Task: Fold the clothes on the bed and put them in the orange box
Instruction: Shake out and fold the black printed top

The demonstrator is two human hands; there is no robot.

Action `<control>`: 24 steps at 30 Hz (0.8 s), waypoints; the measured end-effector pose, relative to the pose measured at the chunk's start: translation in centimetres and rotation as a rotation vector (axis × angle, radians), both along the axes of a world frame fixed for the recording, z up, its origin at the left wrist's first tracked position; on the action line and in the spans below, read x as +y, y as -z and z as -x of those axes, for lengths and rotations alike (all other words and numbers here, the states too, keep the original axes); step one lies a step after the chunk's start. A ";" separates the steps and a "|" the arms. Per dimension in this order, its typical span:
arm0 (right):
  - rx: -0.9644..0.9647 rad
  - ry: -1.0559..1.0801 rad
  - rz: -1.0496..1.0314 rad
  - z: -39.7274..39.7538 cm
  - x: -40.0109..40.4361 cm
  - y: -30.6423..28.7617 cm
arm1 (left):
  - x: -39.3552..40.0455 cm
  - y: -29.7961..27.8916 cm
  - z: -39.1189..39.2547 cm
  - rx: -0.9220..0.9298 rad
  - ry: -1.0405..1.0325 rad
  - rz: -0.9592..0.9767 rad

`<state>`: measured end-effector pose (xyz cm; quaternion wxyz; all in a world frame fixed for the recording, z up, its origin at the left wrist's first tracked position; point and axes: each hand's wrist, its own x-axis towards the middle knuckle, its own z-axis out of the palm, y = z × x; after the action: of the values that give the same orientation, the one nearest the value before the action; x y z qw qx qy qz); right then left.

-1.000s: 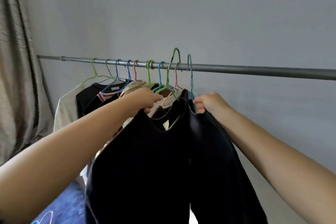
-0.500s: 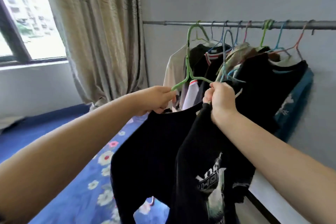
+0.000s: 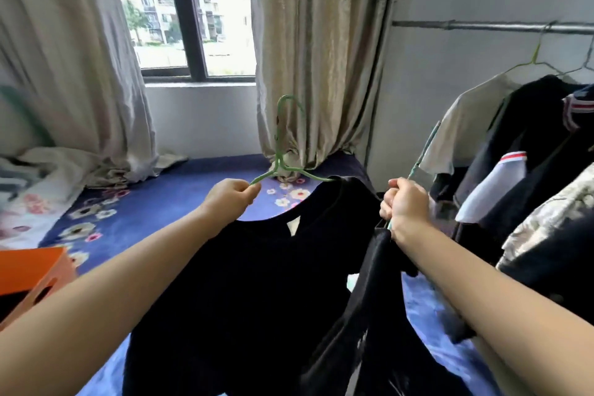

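Blue flowered bed (image 3: 180, 199) spreads beneath both hands: left hand (image 3: 232, 199) grips a green hanger (image 3: 280, 151) carrying a black shirt (image 3: 257, 292), right hand (image 3: 405, 210) clutches another dark garment (image 3: 379, 315), seemingly for folding; orange box (image 3: 35, 276) sits left.

Black shirt (image 3: 257, 283) on green hanger (image 3: 283, 151)

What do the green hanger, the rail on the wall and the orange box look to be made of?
Green hanger: thin, likely plastic-coated wire, slightly glossy. Rail: grey metal pipe with a dull sheen and a visible joint. Orange box: smooth, matte rigid sheet with a cut handle slot, probably plastic or coated board; unclear which.
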<state>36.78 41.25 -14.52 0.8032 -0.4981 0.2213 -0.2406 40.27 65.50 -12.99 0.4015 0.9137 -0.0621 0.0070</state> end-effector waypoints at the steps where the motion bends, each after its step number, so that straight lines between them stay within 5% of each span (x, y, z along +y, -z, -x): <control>1: 0.012 -0.026 -0.029 -1.3 0.7 0.1 | 0.4 0.2 -0.9 0.000 -0.023 -0.012; 7: 0.027 -0.131 -0.125 -9.9 4.7 -0.3 | 3.5 0.2 -7.4 0.002 -0.173 -0.182; 12: -0.040 -0.206 -0.153 -15.7 5.3 -1.2 | 6.8 -0.8 -10.6 -0.123 -0.170 -0.545; 17: 0.044 -0.258 -0.070 -19.1 7.1 -0.3 | 10.6 0.0 -13.9 -0.010 -0.133 -0.865; 21: 0.131 -0.263 -0.058 -20.1 7.7 1.4 | 14.4 2.0 -16.0 0.082 -0.134 -0.827; 24: 0.229 -0.194 -0.013 -20.5 7.9 2.8 | 16.4 3.4 -17.6 0.039 -0.173 -0.615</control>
<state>57.33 49.12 -17.35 0.7953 -0.5362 0.2637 -0.1023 57.87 81.90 -16.35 0.1057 0.9941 0.0244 0.0043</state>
